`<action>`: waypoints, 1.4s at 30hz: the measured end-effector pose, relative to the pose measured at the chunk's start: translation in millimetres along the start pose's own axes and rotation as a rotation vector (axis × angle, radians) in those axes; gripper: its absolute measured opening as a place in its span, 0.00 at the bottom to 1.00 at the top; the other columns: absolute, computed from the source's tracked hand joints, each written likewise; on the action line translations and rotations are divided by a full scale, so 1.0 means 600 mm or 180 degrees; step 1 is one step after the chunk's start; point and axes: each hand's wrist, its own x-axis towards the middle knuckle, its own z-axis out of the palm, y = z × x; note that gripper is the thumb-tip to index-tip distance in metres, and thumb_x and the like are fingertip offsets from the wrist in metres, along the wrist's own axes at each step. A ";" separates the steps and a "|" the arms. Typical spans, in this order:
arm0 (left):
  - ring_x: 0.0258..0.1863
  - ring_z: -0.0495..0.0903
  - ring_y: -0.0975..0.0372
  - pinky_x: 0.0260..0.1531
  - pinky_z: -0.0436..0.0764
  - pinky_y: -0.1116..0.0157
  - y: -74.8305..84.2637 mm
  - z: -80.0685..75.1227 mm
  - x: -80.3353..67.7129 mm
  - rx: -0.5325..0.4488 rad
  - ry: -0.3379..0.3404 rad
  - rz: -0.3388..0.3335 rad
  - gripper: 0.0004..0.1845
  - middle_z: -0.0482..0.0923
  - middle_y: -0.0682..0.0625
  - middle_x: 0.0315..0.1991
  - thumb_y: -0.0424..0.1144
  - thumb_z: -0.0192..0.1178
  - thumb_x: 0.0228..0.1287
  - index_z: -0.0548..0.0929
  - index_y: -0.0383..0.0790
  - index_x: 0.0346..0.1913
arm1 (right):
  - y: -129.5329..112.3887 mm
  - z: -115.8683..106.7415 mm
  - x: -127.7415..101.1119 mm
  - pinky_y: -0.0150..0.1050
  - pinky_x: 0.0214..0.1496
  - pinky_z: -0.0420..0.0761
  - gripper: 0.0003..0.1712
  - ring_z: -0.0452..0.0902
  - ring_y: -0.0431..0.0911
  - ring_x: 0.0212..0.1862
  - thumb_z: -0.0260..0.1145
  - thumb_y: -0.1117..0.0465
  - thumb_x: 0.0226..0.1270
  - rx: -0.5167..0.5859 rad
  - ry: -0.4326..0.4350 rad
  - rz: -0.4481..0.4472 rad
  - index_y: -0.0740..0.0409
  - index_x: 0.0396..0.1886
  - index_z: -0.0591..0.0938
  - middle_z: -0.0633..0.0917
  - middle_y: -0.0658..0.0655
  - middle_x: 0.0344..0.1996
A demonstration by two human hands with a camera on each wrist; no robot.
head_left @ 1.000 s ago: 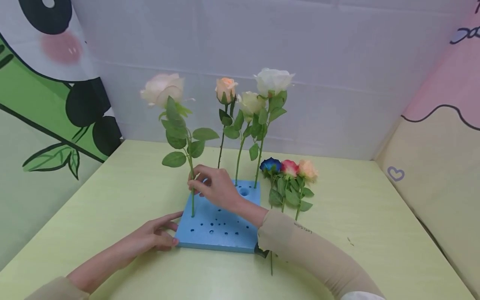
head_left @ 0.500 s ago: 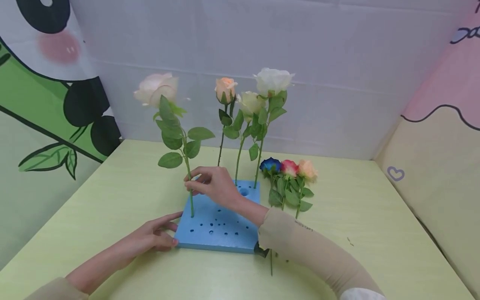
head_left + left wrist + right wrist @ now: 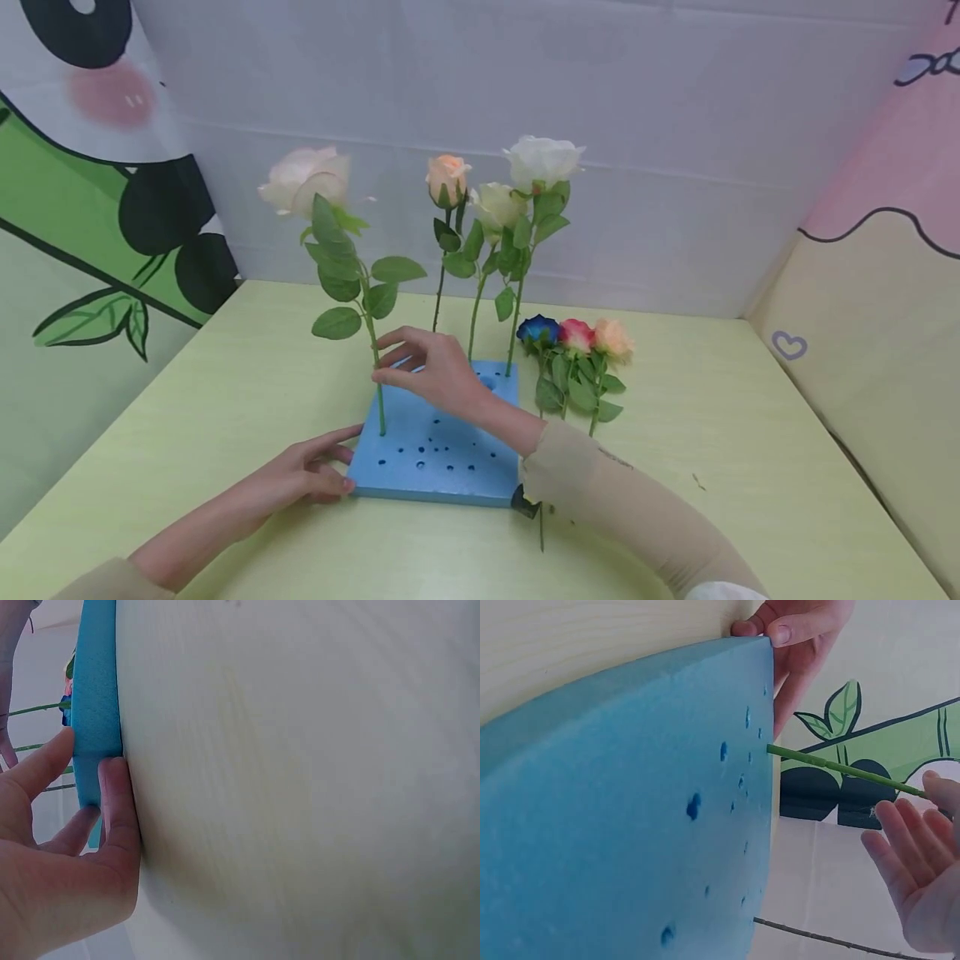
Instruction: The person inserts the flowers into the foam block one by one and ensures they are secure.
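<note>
The left hand (image 3: 311, 475) presses open-fingered on the foam block (image 3: 438, 454); the right hand (image 3: 431, 371), fingers loosening round the rose stem (image 3: 375, 375), should release gently, keeping it upright.

Left hand (image 3: 303, 475) lies low, forearm angled in from lower left, fingers (image 3: 116, 802) extended, thumb apart. Right hand (image 3: 431, 371) raised, forearm sleeved, fingers (image 3: 900, 847) straight and loosely spread, palm open, gripping nothing.

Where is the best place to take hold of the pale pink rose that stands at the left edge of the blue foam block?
Probably the bare lower stem of the pale pink rose, below the leaves, pinched from the right, where the right hand is; the left hand steadies the foam block.
</note>
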 end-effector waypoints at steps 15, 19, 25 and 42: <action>0.45 0.81 0.59 0.50 0.83 0.64 -0.003 0.000 0.003 -0.0012 0.0008 0.0054 0.44 0.75 0.42 0.58 0.44 0.65 0.64 0.55 0.41 0.78 | -0.003 -0.057 -0.039 0.37 0.46 0.86 0.18 0.86 0.44 0.45 0.69 0.61 0.66 0.0130 0.0385 -0.0164 0.53 0.55 0.81 0.88 0.56 0.46; 0.45 0.81 0.59 0.50 0.83 0.64 -0.002 0.000 0.004 -0.0014 0.0000 0.0065 0.44 0.74 0.42 0.58 0.43 0.65 0.64 0.55 0.42 0.78 | -0.001 -0.081 -0.060 0.38 0.44 0.86 0.19 0.86 0.43 0.45 0.69 0.60 0.66 0.0056 0.0443 -0.0130 0.53 0.56 0.81 0.88 0.55 0.46; 0.45 0.81 0.59 0.49 0.84 0.65 0.000 -0.001 0.001 -0.0004 0.0014 0.0093 0.44 0.74 0.41 0.59 0.43 0.65 0.63 0.55 0.41 0.78 | 0.008 -0.116 -0.095 0.37 0.43 0.87 0.18 0.86 0.44 0.44 0.69 0.60 0.66 -0.0120 0.0581 -0.0131 0.52 0.56 0.82 0.88 0.55 0.46; 0.45 0.80 0.59 0.49 0.83 0.65 -0.002 0.001 0.000 0.0001 0.0016 0.0058 0.44 0.74 0.42 0.58 0.43 0.65 0.64 0.55 0.41 0.78 | 0.058 -0.216 -0.187 0.32 0.44 0.85 0.23 0.85 0.44 0.47 0.70 0.61 0.65 -0.0618 0.0973 0.0294 0.49 0.59 0.79 0.88 0.55 0.46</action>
